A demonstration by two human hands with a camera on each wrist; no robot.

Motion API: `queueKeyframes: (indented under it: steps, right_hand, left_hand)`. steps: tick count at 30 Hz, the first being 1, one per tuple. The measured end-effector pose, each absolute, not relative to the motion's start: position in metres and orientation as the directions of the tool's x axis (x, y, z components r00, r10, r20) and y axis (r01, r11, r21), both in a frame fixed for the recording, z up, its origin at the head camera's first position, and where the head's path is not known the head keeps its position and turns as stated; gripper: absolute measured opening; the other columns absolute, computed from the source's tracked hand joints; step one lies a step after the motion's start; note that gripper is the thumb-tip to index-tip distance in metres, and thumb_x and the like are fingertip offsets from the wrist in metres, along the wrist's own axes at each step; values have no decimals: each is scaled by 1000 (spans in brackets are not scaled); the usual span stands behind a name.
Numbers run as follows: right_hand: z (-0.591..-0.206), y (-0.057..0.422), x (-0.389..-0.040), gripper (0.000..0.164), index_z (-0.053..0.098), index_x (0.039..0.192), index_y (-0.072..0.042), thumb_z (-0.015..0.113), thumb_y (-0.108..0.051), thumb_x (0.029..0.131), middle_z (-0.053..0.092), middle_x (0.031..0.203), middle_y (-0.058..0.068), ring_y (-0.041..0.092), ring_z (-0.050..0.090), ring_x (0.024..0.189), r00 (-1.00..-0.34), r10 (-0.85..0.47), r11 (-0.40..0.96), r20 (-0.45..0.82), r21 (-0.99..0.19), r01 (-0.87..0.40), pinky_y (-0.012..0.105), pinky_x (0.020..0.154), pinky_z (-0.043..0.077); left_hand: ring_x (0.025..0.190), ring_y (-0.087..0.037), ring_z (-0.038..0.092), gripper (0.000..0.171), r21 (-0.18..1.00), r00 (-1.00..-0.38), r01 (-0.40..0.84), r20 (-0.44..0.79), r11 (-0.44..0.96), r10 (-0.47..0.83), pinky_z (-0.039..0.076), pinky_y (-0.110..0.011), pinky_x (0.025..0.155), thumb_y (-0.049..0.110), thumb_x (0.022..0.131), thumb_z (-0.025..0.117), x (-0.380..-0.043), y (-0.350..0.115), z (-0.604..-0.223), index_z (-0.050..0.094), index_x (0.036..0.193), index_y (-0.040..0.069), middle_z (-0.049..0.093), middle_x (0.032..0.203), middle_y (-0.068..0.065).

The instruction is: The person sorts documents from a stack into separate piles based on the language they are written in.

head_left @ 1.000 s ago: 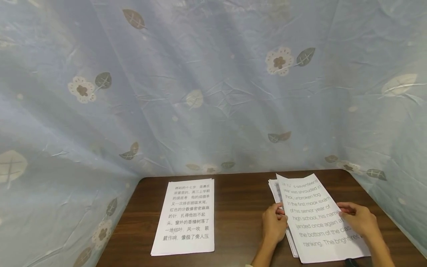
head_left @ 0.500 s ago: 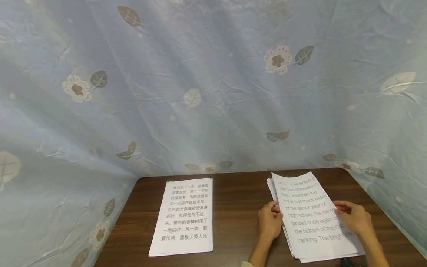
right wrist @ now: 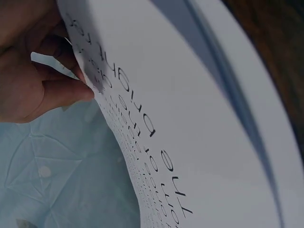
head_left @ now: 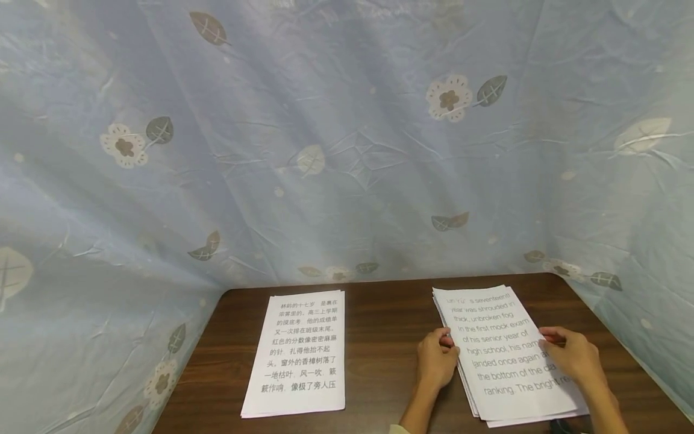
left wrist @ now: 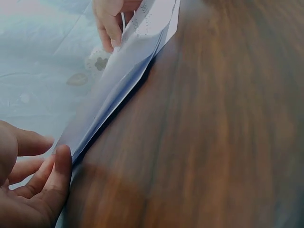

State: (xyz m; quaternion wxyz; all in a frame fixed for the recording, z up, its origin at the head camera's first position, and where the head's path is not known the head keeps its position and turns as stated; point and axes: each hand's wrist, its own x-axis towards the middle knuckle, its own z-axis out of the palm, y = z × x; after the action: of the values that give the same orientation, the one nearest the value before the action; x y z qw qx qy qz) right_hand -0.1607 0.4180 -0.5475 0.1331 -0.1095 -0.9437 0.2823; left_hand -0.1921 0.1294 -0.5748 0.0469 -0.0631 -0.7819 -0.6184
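On the right of the table lies a stack of paper sheets, topped by a white sheet with large English print. My left hand is at the stack's left edge, its fingers bent, and the left wrist view shows thumb and fingertips close on either side of that edge. Opposite, my right hand pinches the top sheet's right edge, with the thumb over the print. The sheet bows upward in the right wrist view, with a gap above the paper below.
A second stack of sheets with Chinese print lies on the left of the brown wooden table. Pale blue curtain cloth with leaves and flowers surrounds the back and sides. A small dark object sits by the right forearm.
The English sheet's raised far end has come down, and the sheet now lines up more closely with the stack below. Both hands have shifted slightly left in view, staying at its edges.
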Motion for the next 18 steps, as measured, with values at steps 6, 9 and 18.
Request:
queueKeyframes:
  steps: [6,9,18]
  right_hand:
    - [-543,413,-159,31,73,118,9,70,-13,97,77,101,25,43,72,90,-941,278,836,194,-531,138,39,68,44]
    - [-540,412,-159,32,73,119,8,69,-16,98,77,102,24,44,72,92,-939,288,836,185,-527,153,40,67,45]
    - [-537,415,-159,36,73,123,7,68,-22,101,77,107,28,50,71,97,-945,287,834,156,-526,167,46,69,47]
  left_hand:
    - [74,4,65,40,966,-992,121,112,227,50,54,-13,65,-1,83,82,-194,123,-570,76,123,0,70,91,3]
    - [73,3,66,41,964,-992,128,119,235,50,54,-13,64,0,83,83,-196,119,-568,76,123,0,71,92,0]
    - [74,0,66,39,960,-989,144,131,240,68,55,-15,67,1,84,83,-198,108,-565,76,123,0,73,95,-2]
